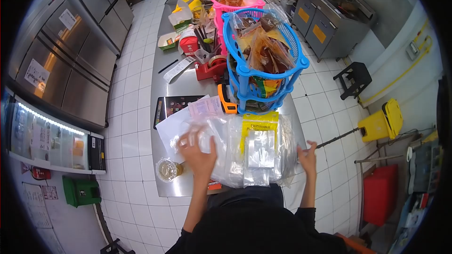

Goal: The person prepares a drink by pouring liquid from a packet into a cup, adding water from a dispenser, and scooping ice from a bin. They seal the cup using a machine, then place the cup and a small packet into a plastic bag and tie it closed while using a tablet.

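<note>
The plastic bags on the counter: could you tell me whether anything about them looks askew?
The plastic bags lie in a loose pile across the counter, apparently overhanging its near edge. The left hand presses on them; the right hand is at their edge.

Thin, clear, glossy plastic for the bags (230, 153), crinkled and shiny. Brushed, dull-gleaming metal for the table (183, 188) and fridge doors (84, 66). Smooth moulded plastic in the blue rack (245, 70) and pink basket (235, 7). Matt white paper in the sheet (169, 129). Glazed, glossy floor tiles (129, 127).
</note>
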`<act>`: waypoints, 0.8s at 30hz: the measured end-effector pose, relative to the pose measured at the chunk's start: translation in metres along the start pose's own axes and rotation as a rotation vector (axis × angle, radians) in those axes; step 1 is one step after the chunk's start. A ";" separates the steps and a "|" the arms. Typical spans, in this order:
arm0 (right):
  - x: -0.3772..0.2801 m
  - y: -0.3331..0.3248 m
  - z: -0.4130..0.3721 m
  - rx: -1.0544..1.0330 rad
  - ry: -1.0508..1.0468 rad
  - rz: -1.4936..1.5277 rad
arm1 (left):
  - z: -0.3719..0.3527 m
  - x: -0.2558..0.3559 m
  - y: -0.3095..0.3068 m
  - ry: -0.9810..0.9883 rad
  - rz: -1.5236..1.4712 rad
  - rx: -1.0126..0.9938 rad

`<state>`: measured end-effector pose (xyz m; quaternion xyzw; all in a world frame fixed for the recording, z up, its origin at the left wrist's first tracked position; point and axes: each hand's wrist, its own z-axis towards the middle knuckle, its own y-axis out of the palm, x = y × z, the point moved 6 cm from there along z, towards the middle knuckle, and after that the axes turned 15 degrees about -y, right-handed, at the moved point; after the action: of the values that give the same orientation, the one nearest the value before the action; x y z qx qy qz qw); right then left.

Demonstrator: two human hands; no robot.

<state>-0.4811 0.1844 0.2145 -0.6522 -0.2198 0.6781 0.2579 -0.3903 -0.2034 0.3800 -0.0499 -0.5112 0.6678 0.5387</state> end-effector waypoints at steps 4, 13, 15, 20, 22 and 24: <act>0.015 0.053 -0.018 0.002 -0.057 0.137 | -0.039 -0.078 0.057 -0.462 -0.019 -0.595; -0.014 0.016 0.025 0.167 -0.245 0.361 | -0.094 0.048 0.102 -0.252 -0.821 -0.981; -0.013 0.010 0.038 0.168 -0.251 0.334 | -0.091 0.046 0.096 -0.264 -0.828 -1.005; -0.043 -0.022 0.053 0.171 -0.286 -0.165 | -0.093 0.006 0.055 -0.045 -0.186 -0.696; -0.092 -0.049 0.042 0.217 -0.459 -0.255 | -0.078 -0.010 0.020 -0.134 -0.189 -0.655; -0.164 -0.058 0.025 0.004 -0.253 0.517 | -0.058 -0.022 -0.017 -0.210 -0.202 -0.612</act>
<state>-0.4995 0.1254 0.3794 -0.5963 -0.0753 0.7978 0.0481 -0.3333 -0.1858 0.3544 -0.0892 -0.7432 0.4279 0.5066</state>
